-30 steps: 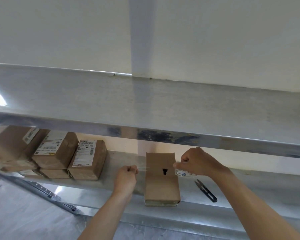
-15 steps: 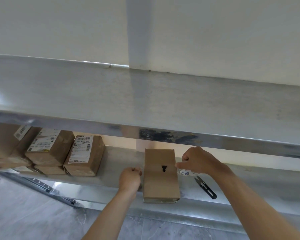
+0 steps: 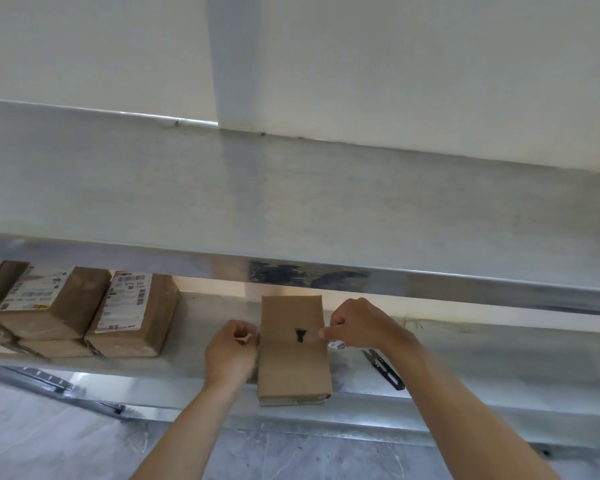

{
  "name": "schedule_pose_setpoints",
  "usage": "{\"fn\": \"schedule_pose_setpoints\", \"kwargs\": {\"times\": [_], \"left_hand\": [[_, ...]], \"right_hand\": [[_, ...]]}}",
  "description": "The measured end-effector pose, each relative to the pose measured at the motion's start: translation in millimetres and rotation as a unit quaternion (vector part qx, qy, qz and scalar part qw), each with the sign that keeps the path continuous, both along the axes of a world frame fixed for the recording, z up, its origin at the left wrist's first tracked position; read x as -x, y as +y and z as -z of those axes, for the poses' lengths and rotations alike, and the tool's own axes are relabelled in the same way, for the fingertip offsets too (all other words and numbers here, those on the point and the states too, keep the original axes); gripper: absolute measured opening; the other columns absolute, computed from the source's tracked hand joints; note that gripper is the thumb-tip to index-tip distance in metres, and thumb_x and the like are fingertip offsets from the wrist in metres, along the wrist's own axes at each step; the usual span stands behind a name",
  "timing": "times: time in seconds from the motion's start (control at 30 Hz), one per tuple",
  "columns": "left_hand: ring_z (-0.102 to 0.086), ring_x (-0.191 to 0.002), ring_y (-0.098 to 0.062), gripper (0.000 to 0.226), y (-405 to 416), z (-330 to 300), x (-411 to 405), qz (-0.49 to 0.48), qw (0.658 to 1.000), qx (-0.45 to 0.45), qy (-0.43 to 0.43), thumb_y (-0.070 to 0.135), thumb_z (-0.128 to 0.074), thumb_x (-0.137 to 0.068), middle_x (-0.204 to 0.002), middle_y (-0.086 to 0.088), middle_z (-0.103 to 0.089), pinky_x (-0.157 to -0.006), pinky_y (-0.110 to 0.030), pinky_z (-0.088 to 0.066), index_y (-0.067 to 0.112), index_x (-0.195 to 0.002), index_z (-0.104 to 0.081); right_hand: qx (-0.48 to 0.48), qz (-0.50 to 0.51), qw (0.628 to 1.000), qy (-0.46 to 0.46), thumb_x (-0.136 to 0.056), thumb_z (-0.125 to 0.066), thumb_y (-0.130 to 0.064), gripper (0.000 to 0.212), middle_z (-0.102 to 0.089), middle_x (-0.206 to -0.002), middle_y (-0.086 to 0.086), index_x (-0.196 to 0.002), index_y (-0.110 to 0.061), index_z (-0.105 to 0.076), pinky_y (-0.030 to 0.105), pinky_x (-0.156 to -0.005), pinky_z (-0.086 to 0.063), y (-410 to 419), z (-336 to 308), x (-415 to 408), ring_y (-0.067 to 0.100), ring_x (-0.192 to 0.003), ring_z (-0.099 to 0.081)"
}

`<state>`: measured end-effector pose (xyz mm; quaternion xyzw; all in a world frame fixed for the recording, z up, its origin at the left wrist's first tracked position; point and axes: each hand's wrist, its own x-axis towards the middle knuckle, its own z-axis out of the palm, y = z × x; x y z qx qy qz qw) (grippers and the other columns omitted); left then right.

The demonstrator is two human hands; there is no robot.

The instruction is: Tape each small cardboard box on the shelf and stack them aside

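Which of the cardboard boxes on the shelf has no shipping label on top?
The box lying between the two hands: its top is bare brown with only a black mark. The stacked boxes to its left show white printed labels on top.

The box (image 3: 293, 355) lay on the lower shelf (image 3: 499, 368), under the upper shelf (image 3: 291, 202). Left hand (image 3: 230, 355) touched its left side, right hand (image 3: 361, 325) its right. Snips (image 3: 383, 368) lay right of it; stacked boxes (image 3: 84, 313) well left.
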<state>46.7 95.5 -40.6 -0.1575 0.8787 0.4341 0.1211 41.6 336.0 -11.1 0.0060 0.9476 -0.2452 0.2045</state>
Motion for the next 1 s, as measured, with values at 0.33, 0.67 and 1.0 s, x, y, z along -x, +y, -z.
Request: {"fn": "schedule_pose_setpoints", "kwargs": {"times": [0.33, 0.67, 1.0], "left_hand": [[-0.047, -0.120, -0.033, 0.107, 66.8, -10.0, -17.0, 0.066, 0.975, 0.210, -0.019, 0.089, -0.052, -0.071, -0.128, -0.015, -0.048, -0.097, -0.038, -0.042, 0.001, -0.130, -0.041], [-0.044, -0.120, -0.038, 0.056, 63.2, 5.1, -11.2, 0.014, 0.987, 0.160, 0.022, 0.049, -0.048, -0.100, -0.131, -0.022, -0.046, -0.095, -0.049, -0.047, 0.002, -0.129, -0.040], [-0.025, -0.137, -0.037, 0.138, 92.4, -14.9, -20.7, 0.148, 0.946, 0.258, -0.127, 0.092, -0.051, -0.062, -0.153, -0.021, -0.011, -0.103, -0.053, -0.038, 0.022, -0.154, 0.025]], "right_hand": [[0.005, 0.008, 1.000, 0.018, -0.087, -0.066, -0.038, 0.041, -0.061, -0.061, 0.005, -0.057, -0.011, -0.061, 0.026, -0.052, -0.035, 0.5, 5.1, -5.2, 0.014, -0.056, -0.051], [0.034, 0.018, 0.999, 0.022, -0.086, -0.069, -0.042, 0.049, -0.047, -0.053, -0.002, -0.052, -0.014, -0.048, 0.026, -0.050, -0.031, 4.9, 8.6, -7.3, 0.014, -0.051, -0.042], [0.015, -0.004, 0.999, 0.034, -0.082, -0.064, -0.039, 0.043, -0.052, -0.056, 0.003, -0.051, -0.013, -0.051, 0.029, -0.051, -0.033, 4.1, 3.8, -7.2, 0.017, -0.057, -0.050]]}}
